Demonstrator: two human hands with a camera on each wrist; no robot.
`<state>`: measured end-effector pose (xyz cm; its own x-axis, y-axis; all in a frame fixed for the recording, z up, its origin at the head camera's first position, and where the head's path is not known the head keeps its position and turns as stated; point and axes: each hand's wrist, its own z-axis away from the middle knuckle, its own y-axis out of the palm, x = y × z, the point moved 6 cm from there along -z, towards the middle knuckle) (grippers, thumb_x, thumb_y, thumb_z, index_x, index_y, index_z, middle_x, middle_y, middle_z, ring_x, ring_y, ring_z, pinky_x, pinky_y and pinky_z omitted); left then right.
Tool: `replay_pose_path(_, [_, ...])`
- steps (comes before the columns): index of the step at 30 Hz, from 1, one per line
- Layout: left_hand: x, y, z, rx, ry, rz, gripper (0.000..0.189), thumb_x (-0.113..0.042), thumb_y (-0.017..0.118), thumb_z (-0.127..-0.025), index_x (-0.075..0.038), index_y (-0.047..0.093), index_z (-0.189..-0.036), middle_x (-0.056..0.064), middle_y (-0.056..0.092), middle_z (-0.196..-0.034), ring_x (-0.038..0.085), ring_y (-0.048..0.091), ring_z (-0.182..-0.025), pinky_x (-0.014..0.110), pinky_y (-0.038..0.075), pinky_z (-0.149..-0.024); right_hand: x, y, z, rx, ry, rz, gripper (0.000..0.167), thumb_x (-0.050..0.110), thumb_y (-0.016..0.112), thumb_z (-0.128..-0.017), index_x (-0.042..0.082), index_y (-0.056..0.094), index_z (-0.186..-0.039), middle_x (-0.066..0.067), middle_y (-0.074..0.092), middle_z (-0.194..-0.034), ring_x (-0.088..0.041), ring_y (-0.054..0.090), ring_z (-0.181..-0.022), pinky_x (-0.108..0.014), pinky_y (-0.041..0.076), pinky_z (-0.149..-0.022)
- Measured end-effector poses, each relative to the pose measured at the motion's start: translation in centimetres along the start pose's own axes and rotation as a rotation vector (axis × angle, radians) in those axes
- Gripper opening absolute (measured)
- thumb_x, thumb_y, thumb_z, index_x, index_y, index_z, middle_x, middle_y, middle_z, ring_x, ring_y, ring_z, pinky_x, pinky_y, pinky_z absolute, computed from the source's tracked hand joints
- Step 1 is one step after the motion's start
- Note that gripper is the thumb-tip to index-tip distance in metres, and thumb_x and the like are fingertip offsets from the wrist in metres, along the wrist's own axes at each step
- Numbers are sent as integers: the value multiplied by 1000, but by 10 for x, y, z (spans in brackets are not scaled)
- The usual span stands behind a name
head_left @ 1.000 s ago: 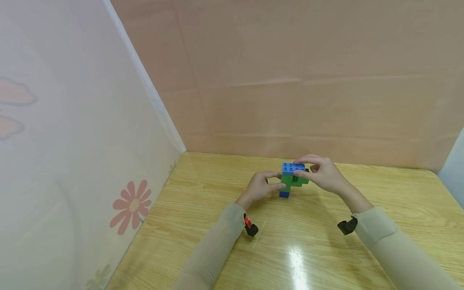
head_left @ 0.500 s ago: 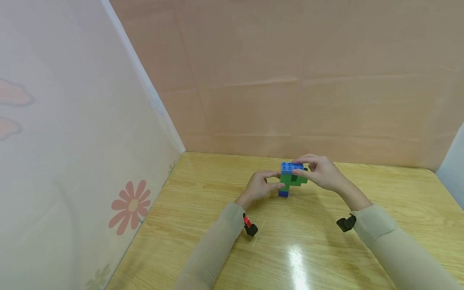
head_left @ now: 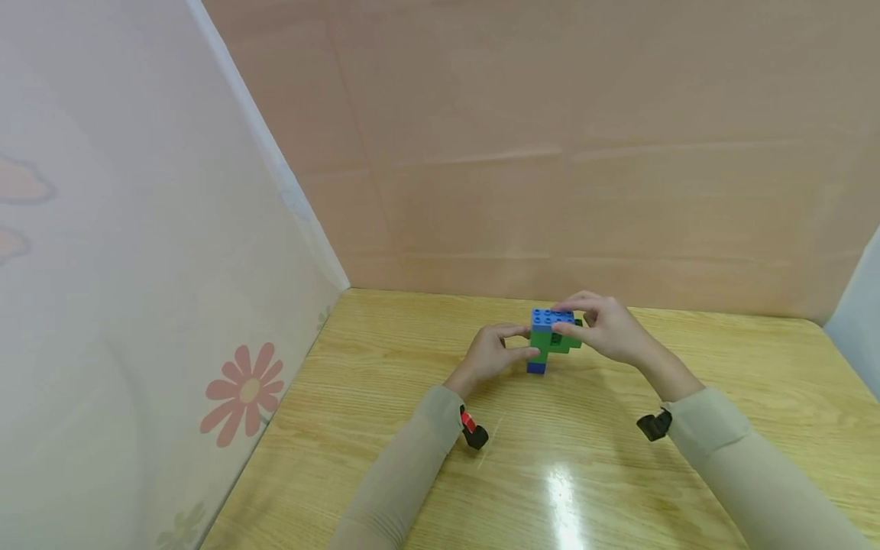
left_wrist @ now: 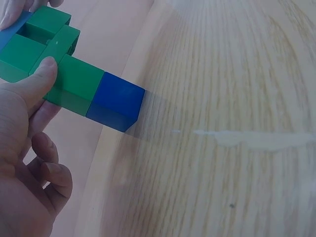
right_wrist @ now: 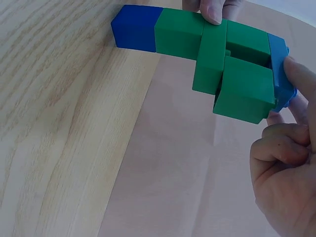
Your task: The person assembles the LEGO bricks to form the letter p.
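A structure of toy building blocks [head_left: 541,342] stands upright on the table, with several green blocks [right_wrist: 244,94] in its middle. At its foot is a dark blue block [left_wrist: 116,101]. A lighter blue studded plate [head_left: 543,317] lies across the top. My left hand [head_left: 490,353] pinches the green column from the left, thumb on the near face. My right hand [head_left: 608,328] pinches the blue plate between thumb and fingers at its right end. In the right wrist view, a gap shows between two green blocks under the plate.
The wooden table [head_left: 385,359] runs back to a brownish cloth wall [head_left: 481,191]. A pale curtain with a printed flower [head_left: 250,391] hangs along the left side. Black wrist mounts [head_left: 474,435] sit at both cuffs.
Both hands keep their hold on the block structure. The whole scene shifts slightly to the left in the head view; the blocks keep the same arrangement.
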<state>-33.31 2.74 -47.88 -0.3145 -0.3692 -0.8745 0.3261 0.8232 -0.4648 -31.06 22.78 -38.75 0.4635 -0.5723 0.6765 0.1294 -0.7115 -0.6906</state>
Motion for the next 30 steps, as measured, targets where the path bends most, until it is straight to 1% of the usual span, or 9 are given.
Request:
replay_pose_path(3, [0, 0, 1, 0, -8, 15, 45, -40, 81, -92, -21, 75, -132, -18, 69, -124, 23, 60, -97, 24, 41, -62, 0, 1, 0, 8, 11, -6, 35, 29, 77, -98, 7, 74, -125, -7, 67, -117, -15, 37, -57, -29, 35, -51])
replay_pose_path(9, [-1, -1, 3, -16, -13, 33, 43, -38, 82, -91, -22, 75, -131, -18, 69, -124, 27, 59, -92, 26, 40, -60, -2, 2, 0, 4, 32, -32, 35, 31, 76, -98, 10, 75, -125, -8, 67, -122, -14, 43, -59, -28, 40, -54])
replay_pose_path(13, [0, 1, 6, 10, -17, 30, 42, -40, 81, -92, -24, 75, -131, -20, 69, -122, 28, 60, -98, 26, 41, -65, -4, 4, 5, -7, 38, -52, 33, 30, 77, -98, 11, 75, -124, -8, 68, -123, -11, 39, -56, -28, 39, -52])
replay_pose_path(15, [1, 2, 6, 19, -13, 18, 42, -40, 80, -92, -25, 75, -131, -21, 69, -122, 28, 59, -96, 26, 41, -65, -4, 4, 7, -17, 26, -56, 32, 29, 77, -97, 12, 75, -124, -8, 68, -122, -10, 33, -52, -28, 35, -49])
replay_pose_path(19, [1, 2, 6, 15, 2, -8, 44, -41, 80, -92, -24, 74, -132, -20, 69, -121, 22, 56, -87, 25, 40, -64, -6, 5, 8, -34, 7, -51, 32, 29, 78, -97, 14, 75, -125, -7, 68, -123, -10, 32, -51, -29, 34, -48])
replay_pose_path(22, [2, 1, 5, 9, 6, -11, 44, -40, 81, -92, -25, 74, -132, -19, 69, -120, 15, 50, -75, 25, 39, -60, -10, 5, 9, -34, 14, -62, 37, 31, 78, -97, 15, 73, -129, -7, 67, -127, -9, 30, -50, -28, 35, -48])
replay_pose_path(26, [3, 0, 5, 7, -1, -23, 43, -39, 82, -91, -26, 75, -131, -20, 70, -118, 17, 44, -65, 26, 37, -57, -17, 3, 13, -40, 35, -110, 47, 29, 80, -95, 15, 67, -138, -9, 66, -130, -7, 29, -46, -28, 33, -43])
replay_pose_path(28, [5, 1, 5, 13, -9, -38, 42, -39, 83, -90, -27, 75, -129, -20, 70, -117, 19, 52, -74, 26, 39, -60, -22, 1, 16, -44, 52, -139, 51, 28, 81, -94, 15, 64, -140, -10, 66, -130, -7, 28, -44, -28, 32, -41])
replay_pose_path(30, [7, 2, 6, 22, -19, -57, 40, -39, 83, -90, -28, 76, -128, -21, 69, -117, 20, 60, -90, 26, 42, -67, -27, 0, 21, -44, 77, -157, 53, 29, 83, -92, 16, 64, -140, -11, 67, -129, -7, 28, -43, -28, 31, -40])
